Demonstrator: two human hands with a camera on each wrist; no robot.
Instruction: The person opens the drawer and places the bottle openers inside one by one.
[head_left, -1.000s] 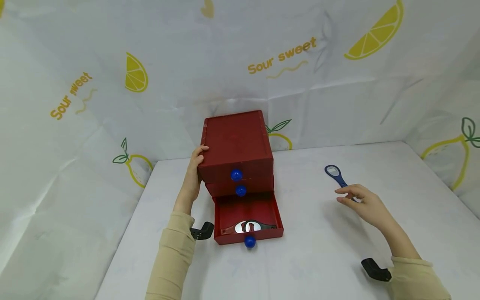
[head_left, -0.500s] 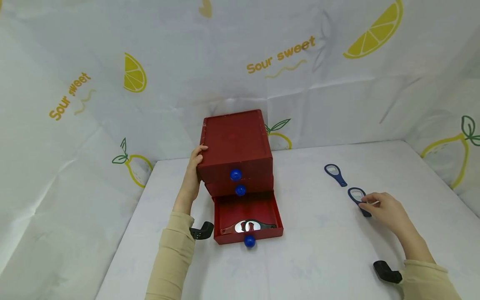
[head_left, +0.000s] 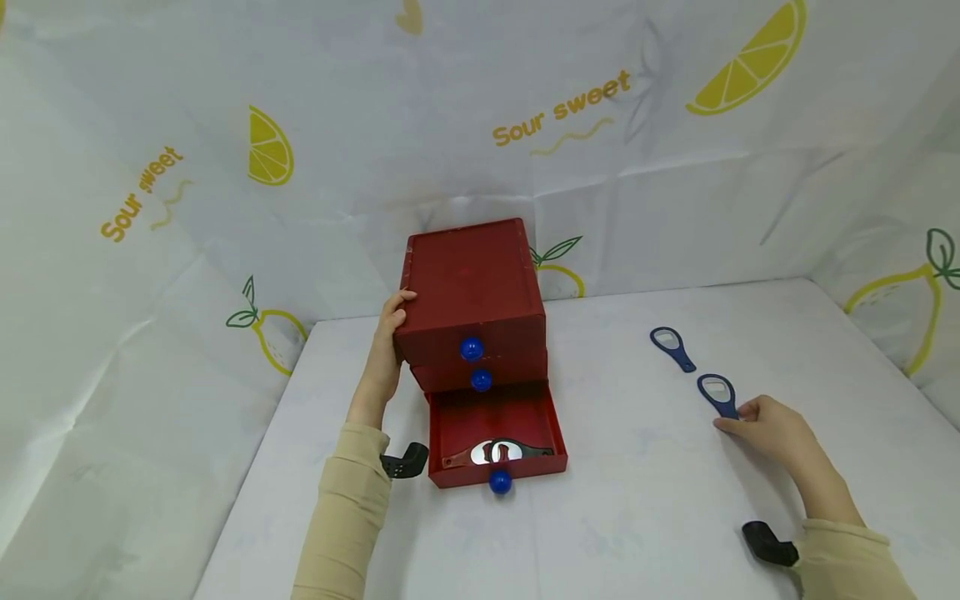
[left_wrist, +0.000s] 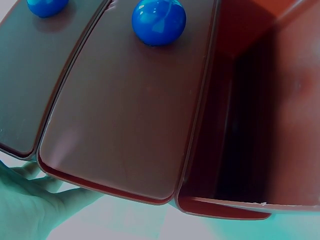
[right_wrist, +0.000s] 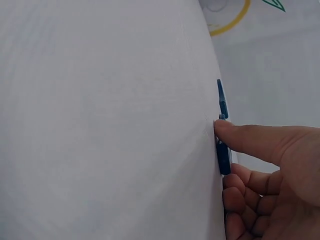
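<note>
My left hand (head_left: 387, 352) rests against the left side of a red drawer cabinet (head_left: 472, 275), its fingers lying along the wall in the left wrist view. The cabinet's bottom drawer (head_left: 487, 412) is pulled out, and a red bottle opener (head_left: 459, 457) and a black one (head_left: 531, 452) lie in it, heads overlapping. On the right, my right hand (head_left: 776, 433) pinches the handle end of a blue bottle opener (head_left: 717, 390) lying on the table. Just beyond it lies a second blue bottle opener (head_left: 670, 342), apart from the hand.
Blue ball knobs (head_left: 472, 349) stick out from the drawer fronts. A white cloth (head_left: 630, 500) covers the table. Behind the cabinet hangs a backdrop (head_left: 420, 167) printed with lemons. Both wrists carry black camera mounts (head_left: 768, 543).
My right hand has drawn back to the right, uncovering the nearer blue bottle opener, and its fingers have shifted to the handle end. The left hand keeps its place on the cabinet.
</note>
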